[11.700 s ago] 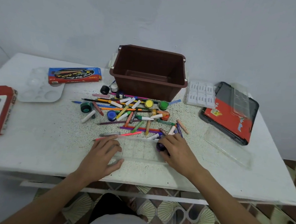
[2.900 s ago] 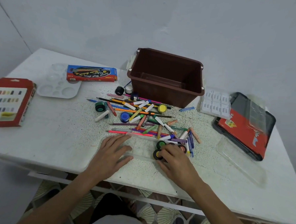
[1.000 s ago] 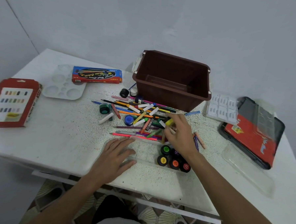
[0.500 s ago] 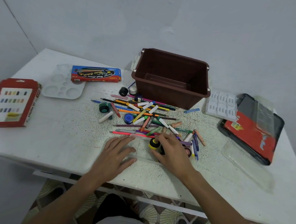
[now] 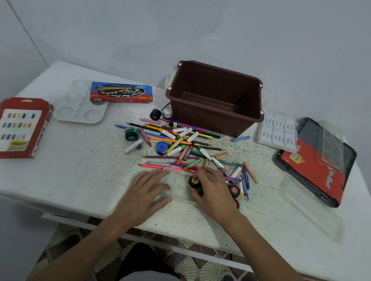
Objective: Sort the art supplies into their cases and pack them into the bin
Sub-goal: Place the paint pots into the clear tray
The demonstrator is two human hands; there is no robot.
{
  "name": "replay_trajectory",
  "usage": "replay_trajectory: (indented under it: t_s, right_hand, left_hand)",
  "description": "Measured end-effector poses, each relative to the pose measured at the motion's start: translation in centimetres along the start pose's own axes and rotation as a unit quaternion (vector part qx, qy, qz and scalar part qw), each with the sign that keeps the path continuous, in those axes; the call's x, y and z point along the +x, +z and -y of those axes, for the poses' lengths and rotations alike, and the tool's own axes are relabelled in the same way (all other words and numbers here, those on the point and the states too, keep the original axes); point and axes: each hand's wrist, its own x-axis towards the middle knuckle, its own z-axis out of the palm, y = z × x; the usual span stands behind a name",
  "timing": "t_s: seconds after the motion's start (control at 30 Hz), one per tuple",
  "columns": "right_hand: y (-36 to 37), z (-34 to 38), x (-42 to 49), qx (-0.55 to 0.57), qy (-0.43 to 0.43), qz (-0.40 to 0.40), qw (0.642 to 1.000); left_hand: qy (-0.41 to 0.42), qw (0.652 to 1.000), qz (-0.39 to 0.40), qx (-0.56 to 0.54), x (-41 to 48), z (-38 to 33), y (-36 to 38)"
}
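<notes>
We see a dark brown plastic bin (image 5: 213,120), a white speckled table (image 5: 82,167) (multicoloured flecks) and a yellow-capped black paint pot (image 5: 192,182).

Two bare arms reached forward, hands low and close together.
The left hand (image 5: 147,190) lay flat, palm down, its fingers straight and slightly spread and the thumb angled out toward the other hand. The right hand (image 5: 213,191) sat just beside it, knuckles up, with fingers and thumb curled round a small yellow-capped paint pot (image 5: 192,182). Both forearms were bare; the left came in from the lower left, the right from the lower right, and they converged toward the wrists.
</notes>
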Motion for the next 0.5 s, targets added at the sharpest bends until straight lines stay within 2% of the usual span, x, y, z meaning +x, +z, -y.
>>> replay_trajectory:
  t_s: [0.17, 0.5]
  right_hand:
    - [-0.4, -0.2, -1.1, 0.027, -0.013, -0.019, 0.999]
    - [-1.3, -2.2, -3.7, -0.056, 0.009, 0.003, 0.998]
  left_hand:
    - [0.0, 1.0, 0.003, -0.002, 0.0, 0.0, 0.1]
    - [0.002, 1.0, -0.001, 0.004, 0.1, -0.2, -0.2]
